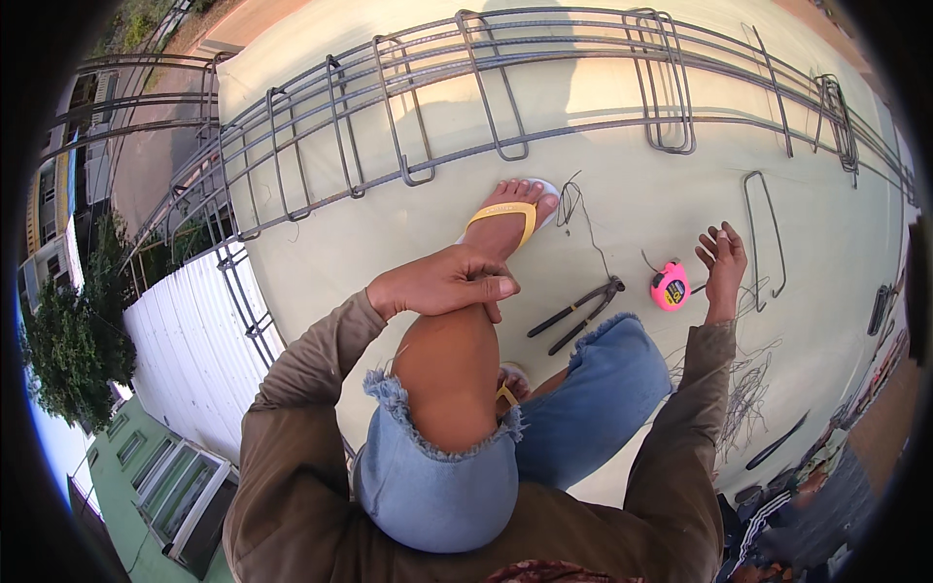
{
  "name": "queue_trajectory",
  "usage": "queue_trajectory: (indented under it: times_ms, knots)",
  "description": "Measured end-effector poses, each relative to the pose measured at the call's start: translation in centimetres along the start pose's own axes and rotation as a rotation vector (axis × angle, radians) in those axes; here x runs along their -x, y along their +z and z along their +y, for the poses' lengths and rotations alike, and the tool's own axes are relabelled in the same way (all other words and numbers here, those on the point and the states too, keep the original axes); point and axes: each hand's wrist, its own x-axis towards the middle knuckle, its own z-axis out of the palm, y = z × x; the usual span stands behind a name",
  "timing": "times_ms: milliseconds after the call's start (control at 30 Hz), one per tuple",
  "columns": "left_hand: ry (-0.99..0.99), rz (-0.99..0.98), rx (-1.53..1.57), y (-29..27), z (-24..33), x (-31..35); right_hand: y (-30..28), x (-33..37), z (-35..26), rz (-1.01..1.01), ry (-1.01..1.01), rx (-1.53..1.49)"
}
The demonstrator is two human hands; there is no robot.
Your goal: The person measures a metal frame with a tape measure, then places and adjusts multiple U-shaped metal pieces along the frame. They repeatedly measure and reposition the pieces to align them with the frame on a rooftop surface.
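Note:
My left hand (447,280) rests over my raised bare knee, its thumb out and its other fingers bent down and partly hidden. It holds nothing that I can see. Off to the right, my right hand (722,267) is held up with loosely curled fingers apart and nothing visible in them. Nearest to it are a pink tape measure (671,289) and a bent steel stirrup (775,238). Pincers with dark handles (580,316) lie between my feet and the tape measure. A thin loop of tie wire (573,202) reaches from my sandalled foot towards their jaws.
A long rebar cage (408,175) with several stirrups curves across the far side and down the left. Loose tie wire (746,394) is heaped beside my right forearm. White corrugated roofing (194,330) and a green building (155,486) stand beyond the left edge.

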Motion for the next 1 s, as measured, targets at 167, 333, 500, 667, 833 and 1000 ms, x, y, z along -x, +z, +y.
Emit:
queue_trajectory:
  times_ms: [167, 333, 500, 667, 833, 1000]
  knots:
    - [0.196, 0.294, 0.116, 3.2, 0.1, 3.2, 12.5, 3.5, -5.2, -0.306, -0.296, 0.058]
    - [0.549, 0.777, 0.437, 5.7, -1.7, 9.9, 24.1, 5.3, -8.9, -0.602, -0.49, 0.212]
    - [0.525, 1.387, 0.354, 12.8, -4.1, 20.9, 32.9, 7.2, -10.0, -0.773, -0.581, 0.571]
    - [0.57, 1.669, 0.021, 22.0, -2.0, 26.9, 39.8, 10.4, -8.8, -0.975, -0.515, 0.835]
    - [0.311, 1.695, -0.615, 24.2, -2.5, 24.6, 43.9, 16.2, -4.9, -0.704, -0.494, 0.823]
    - [0.435, 1.661, -0.528, 22.2, -3.3, 25.1, 44.9, 19.1, -2.0, -0.47, -0.468, 0.629]
